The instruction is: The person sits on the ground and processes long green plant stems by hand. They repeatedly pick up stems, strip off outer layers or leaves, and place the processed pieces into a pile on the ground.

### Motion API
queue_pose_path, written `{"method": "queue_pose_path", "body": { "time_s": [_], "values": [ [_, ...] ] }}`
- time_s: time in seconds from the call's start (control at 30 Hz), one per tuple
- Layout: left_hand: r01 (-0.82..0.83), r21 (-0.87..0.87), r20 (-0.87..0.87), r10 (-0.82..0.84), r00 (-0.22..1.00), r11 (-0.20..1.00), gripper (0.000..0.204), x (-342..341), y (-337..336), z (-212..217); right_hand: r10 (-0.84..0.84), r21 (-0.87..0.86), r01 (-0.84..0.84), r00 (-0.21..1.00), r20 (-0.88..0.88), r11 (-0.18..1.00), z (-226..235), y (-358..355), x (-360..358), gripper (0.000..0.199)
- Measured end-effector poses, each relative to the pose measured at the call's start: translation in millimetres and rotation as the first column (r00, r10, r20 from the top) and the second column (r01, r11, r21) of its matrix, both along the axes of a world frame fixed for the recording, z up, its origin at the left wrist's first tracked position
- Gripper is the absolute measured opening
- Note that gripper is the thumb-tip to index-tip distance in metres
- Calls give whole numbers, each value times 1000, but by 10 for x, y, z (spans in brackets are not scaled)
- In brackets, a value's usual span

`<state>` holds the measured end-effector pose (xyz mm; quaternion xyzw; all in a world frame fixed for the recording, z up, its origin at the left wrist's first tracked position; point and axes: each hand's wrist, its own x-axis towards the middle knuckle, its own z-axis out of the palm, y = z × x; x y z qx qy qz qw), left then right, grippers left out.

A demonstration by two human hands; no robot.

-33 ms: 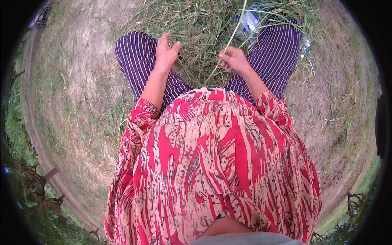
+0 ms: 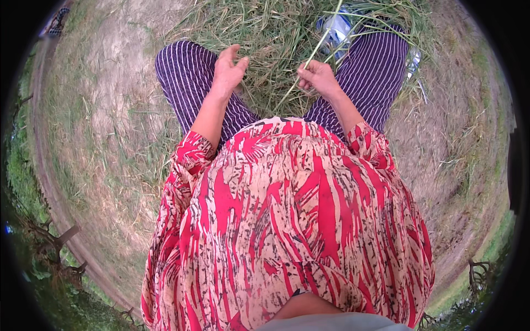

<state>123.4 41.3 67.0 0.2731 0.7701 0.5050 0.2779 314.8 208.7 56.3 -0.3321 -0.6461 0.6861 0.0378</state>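
Observation:
A long pale-green grass stalk slants from the far side toward my lap, and the closed fingers of my right hand pinch it around its middle. My left hand hangs beside my left knee with thumb and fingers apart and nothing in it. Between my legs and beyond them lies a heap of cut grass, partly green and partly dried. Both hands are over its near part. The stalk's far end runs out of the picture.
A blue and white plastic bag lies among the grass by my right knee, partly covered by stems. My legs in striped trousers flank the heap. Dry ground with scattered grass surrounds me, and branches show at the lower left.
My left hand has shifted slightly right. The stalk in my right hand leans a little further over, its far end moving right and its near end left.

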Motion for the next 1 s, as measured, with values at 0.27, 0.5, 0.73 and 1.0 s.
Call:
{"method": "queue_pose_path", "body": {
  "time_s": [0.27, 0.5, 0.73, 1.0],
  "values": [
    [572, -9, 394, -523, 756, 820, 20, 452, 56, -185, -150, -218, 95, 956, -251, 971, 127, 125, -20, 14],
    [522, -22, 529, -433, 730, 853, 17, 504, 59, -8, -77, -203, 38, 979, -190, 978, 176, 26, -61, 16],
    [370, 232, 671, -424, 609, 899, 27, 456, 27, -42, -47, -164, 21, 987, -154, 986, 184, -135, -89, 14],
    [516, 169, 473, -529, 704, 839, 19, 388, 27, -46, -137, -214, 94, 971, -197, 972, 170, -5, -32, 15]
  ]
}}
